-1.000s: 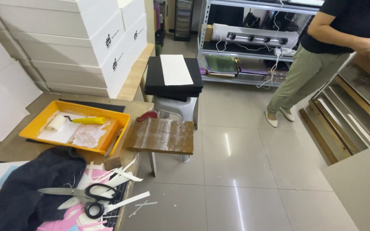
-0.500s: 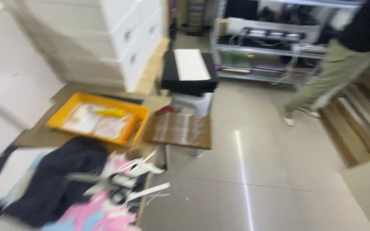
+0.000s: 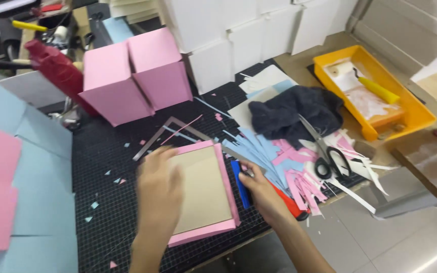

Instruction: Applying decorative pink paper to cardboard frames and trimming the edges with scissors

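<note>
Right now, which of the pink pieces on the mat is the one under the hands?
The flat pink sheet with the brown board on it, lying on the mat; the left hand rests on it. The two pink boxes stand upright farther back, untouched.

Scissors, yellow tray, dark cloth

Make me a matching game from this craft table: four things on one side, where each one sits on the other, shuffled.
Things:
1. scissors
2. paint roller
3. brown board
4. pink boxes

Places:
A. inside the yellow tray
B. under the left hand, framed by pink paper
C. standing at the back of the black mat
D. on the blue and pink paper strips, beside the dark cloth

Pairs: 1-D, 2-A, 3-B, 4-C
</note>
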